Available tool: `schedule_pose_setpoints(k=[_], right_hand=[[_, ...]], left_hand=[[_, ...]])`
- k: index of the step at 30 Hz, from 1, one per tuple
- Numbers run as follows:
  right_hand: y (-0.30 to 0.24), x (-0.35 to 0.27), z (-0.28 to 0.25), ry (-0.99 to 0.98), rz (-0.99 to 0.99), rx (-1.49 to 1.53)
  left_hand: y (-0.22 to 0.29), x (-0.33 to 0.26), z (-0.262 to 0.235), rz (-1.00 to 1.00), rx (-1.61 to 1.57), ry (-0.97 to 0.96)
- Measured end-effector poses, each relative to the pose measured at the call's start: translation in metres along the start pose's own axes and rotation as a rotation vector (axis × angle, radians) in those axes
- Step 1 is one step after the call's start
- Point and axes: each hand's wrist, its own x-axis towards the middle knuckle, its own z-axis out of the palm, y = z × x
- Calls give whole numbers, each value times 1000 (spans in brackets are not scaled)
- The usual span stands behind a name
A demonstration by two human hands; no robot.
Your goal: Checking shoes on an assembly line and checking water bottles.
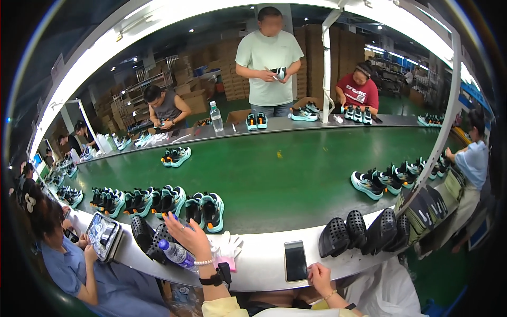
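Pale yellow sleeves (228,306) lie nearest the camera, with bare forearms reaching over a metal worktop (268,274). The left hand (194,239) is raised, its fingers spread apart and holding nothing, in front of the teal-soled sneakers (213,214) on the green belt (274,182); whether it touches a shoe I cannot tell. The right hand (319,279) has its fingers bent, just beside the dark-screened phone (296,261) — whether they grip its edge is not clear. That phone lies flat on the worktop, between the white glove (228,244) and the black clogs (334,238).

As I judge it, a low sweep of the left wrist could knock the purple-capped bottle (179,254), since it stands so close to that arm. The phone lies near the worktop's front edge, so a careless push from the right hand might send it off.

As for writing, the bottle's label is too small and angled to read. White lettering and a square patch mark a red shirt (364,95) across the belt — no brand is given here.
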Motion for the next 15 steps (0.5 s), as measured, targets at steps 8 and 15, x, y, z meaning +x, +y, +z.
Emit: schedule_pose_setpoints(k=[8, 15], right_hand=[[-5, -2, -4, -50, 5, 20], [-9, -4, -12, -28, 26, 29]], left_hand=[[-46, -5, 31, -232, -28, -9], [29, -12, -8, 84, -365, -52]])
